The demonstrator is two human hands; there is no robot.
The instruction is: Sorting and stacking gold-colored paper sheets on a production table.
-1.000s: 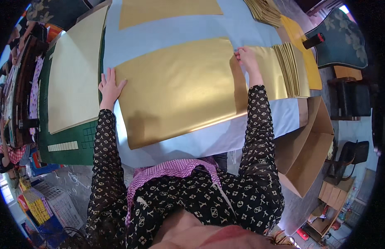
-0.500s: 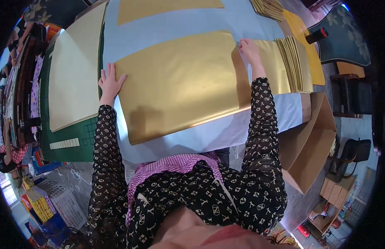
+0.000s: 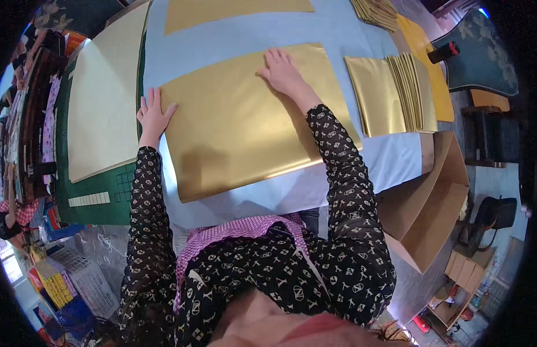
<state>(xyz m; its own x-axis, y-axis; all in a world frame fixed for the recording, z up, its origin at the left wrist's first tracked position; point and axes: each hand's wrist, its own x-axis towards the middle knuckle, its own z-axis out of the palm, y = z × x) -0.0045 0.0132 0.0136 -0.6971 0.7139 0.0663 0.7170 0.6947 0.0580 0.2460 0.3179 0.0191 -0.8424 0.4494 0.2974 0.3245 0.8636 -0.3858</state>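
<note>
The gold sheet (image 3: 251,124) is lying flat on the pale blue table (image 3: 234,34), just left of the folded gold stack (image 3: 393,92). Both palms are pressing it, fingers spread: left hand (image 3: 154,115) at its left edge, right hand (image 3: 283,72) near its far edge. Being thin, glossy foil, it is probably prone to creasing or sliding under uneven pressure.

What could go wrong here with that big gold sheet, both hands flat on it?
The gold sheet reaches close to the table's near edge; it could slip off or crease if pushed. The right hand pressing mid-sheet may dent or smudge the shiny foil. The left hand holds only the edge, so the sheet could skew.
</note>
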